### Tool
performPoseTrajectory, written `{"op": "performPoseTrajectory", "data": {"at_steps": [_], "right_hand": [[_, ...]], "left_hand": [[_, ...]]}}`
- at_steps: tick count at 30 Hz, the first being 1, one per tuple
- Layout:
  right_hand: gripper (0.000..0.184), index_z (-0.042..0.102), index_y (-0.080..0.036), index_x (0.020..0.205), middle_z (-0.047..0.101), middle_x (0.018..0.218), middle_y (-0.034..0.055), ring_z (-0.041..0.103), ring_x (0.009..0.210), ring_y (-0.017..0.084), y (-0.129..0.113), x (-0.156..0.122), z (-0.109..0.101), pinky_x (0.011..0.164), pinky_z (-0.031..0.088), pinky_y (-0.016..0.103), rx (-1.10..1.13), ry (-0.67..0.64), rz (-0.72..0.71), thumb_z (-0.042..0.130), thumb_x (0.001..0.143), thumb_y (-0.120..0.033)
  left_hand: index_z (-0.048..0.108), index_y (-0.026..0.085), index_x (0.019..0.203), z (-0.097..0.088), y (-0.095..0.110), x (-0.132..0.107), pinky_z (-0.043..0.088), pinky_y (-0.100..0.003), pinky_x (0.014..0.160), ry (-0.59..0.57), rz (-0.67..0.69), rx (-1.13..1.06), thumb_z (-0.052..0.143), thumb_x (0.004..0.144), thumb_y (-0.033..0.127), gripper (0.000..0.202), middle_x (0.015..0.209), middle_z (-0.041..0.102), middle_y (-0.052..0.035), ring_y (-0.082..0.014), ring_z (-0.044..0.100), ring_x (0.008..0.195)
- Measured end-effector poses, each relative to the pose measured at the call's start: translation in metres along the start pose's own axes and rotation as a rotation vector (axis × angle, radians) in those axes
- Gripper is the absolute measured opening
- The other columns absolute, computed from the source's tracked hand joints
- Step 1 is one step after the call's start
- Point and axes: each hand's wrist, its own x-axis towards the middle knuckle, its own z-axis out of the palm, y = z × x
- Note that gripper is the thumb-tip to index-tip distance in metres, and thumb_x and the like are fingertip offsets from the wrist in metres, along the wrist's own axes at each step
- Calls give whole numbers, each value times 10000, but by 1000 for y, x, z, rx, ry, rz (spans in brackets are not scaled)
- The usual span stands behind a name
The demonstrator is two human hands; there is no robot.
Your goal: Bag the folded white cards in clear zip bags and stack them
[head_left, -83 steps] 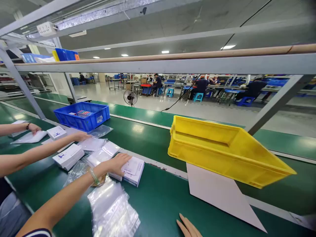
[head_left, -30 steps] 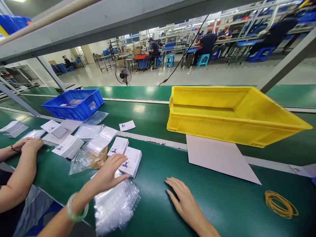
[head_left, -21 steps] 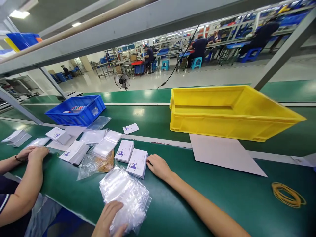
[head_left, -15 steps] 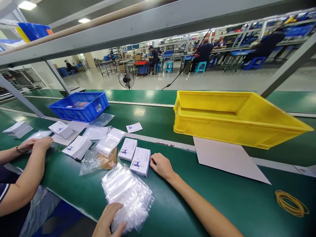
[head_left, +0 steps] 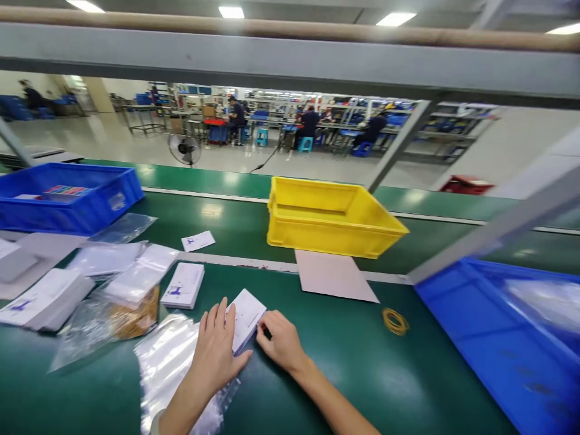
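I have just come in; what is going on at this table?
A person is busy with a stack of white printed cards: the open left hand covers part of its left side, while the right hand is at its right edge. Clear plastic bags lie partly hidden behind the left hand. A yellow bin stands farther back.

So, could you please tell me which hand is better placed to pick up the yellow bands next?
Probably the right hand: at the near card stack's right side, it is closer to the yellow bands. The left hand is farther off, spread at that stack's left side, with the right hand between.
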Motion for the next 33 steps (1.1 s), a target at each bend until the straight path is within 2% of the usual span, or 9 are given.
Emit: {"op": "performPoseTrajectory", "data": {"at_steps": [2,5,10,13,18,23,25,28,33], "right_hand": [[179,552,-208,692,631,662,-22,590,637,130,4,-7,1,587,447,227,-37,14,39,572,836,-105],[222,571,-182,707,608,683,-31,591,658,129,20,-12,-4,610,472,253,-72,52,107,597,925,-219],[250,603,-169,771,612,738,-24,609,702,133,60,-11,-16,660,509,288,-92,129,254,585,972,-316],[251,610,-169,784,618,744,-22,616,707,134,71,-10,-18,659,513,289,-102,162,296,583,974,-330],[262,604,-176,765,621,738,-15,602,699,141,75,-2,-22,667,487,293,-129,257,319,568,966,-340],[217,588,-199,751,638,710,63,583,679,214,83,37,-55,624,428,322,-144,449,339,471,913,-283],[187,579,-209,764,649,713,63,583,656,217,74,62,-70,612,433,321,-97,470,275,479,893,-299],[167,579,-225,778,660,710,31,606,649,197,42,103,-83,629,473,304,13,406,101,507,893,-322],[182,572,-236,774,660,739,27,616,724,197,-24,182,-66,731,493,329,125,320,-125,499,918,-321]], "left_hand": [[428,62,1439,12,13,13,334,-646,1081,-85,16,93,702,678,309,846,1533,353,-281,-469,424,1337],[360,28,1477,18,25,19,340,-626,1078,-154,7,198,608,749,223,794,1557,287,-295,-446,437,1337],[285,39,1515,3,30,18,330,-576,1102,-311,83,237,583,791,248,810,1594,223,-253,-415,388,1379],[230,67,1537,-5,29,18,303,-541,1129,-397,160,194,612,766,260,882,1615,194,-216,-393,368,1393],[205,76,1539,-6,24,19,282,-536,1138,-415,257,88,631,752,271,916,1617,198,-211,-392,357,1394],[221,86,1531,2,18,15,262,-579,1143,-362,292,-52,658,759,322,918,1611,207,-225,-411,333,1406],[224,83,1530,3,16,13,225,-601,1158,-320,301,-171,691,754,427,969,1608,203,-238,-416,296,1427],[264,118,1522,1,10,11,188,-626,1169,-206,316,-361,715,738,517,989,1595,259,-220,-403,261,1448],[479,131,1394,3,-1,10,318,-600,1116,123,311,-531,705,745,435,751,1448,500,-195,-383,404,1350]]}}
